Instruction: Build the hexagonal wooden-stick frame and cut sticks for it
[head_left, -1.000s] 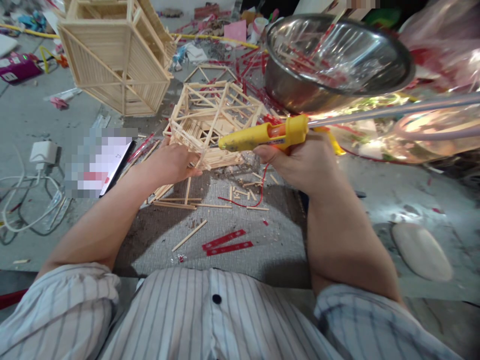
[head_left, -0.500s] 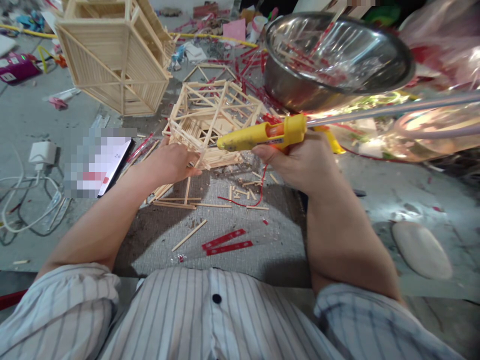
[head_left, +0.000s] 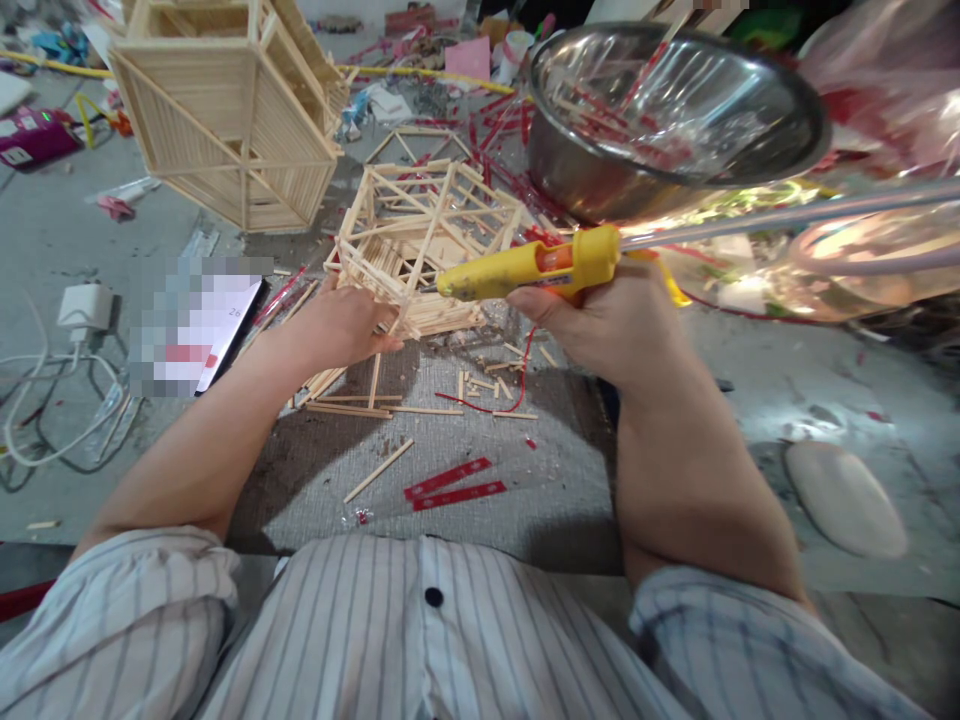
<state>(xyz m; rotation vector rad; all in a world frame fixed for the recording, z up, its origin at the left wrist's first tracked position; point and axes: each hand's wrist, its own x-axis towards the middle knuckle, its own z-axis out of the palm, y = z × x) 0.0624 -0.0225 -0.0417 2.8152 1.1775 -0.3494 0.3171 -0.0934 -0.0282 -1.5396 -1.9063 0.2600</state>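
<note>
A yellow hot glue gun [head_left: 517, 275] is held in my right hand [head_left: 622, 325], its nozzle pointing left at the near side of a wooden stick frame [head_left: 431, 215]. A clear glue stick [head_left: 750, 222] runs out of its back to the right. My left hand [head_left: 349, 320] has its fingers closed on the frame's near left edge; the fingertips are partly hidden. The frame is an open lattice of thin sticks on a grey mat [head_left: 450, 450]. Loose sticks [head_left: 352, 405] lie below my left hand, and short cut pieces [head_left: 484, 385] lie near a red thread [head_left: 521, 385].
A larger stick structure [head_left: 232, 120] stands at the back left. Back right is a metal bowl [head_left: 577, 180] holding red-and-clear wrappers. A phone [head_left: 217, 330] and a white charger [head_left: 86, 305] lie left. Red strips [head_left: 457, 485] lie in front; a pale oval object [head_left: 847, 500] lies right.
The glue gun and my right hand have shifted very slightly to the right. My left hand and the stick frame stay where they were.
</note>
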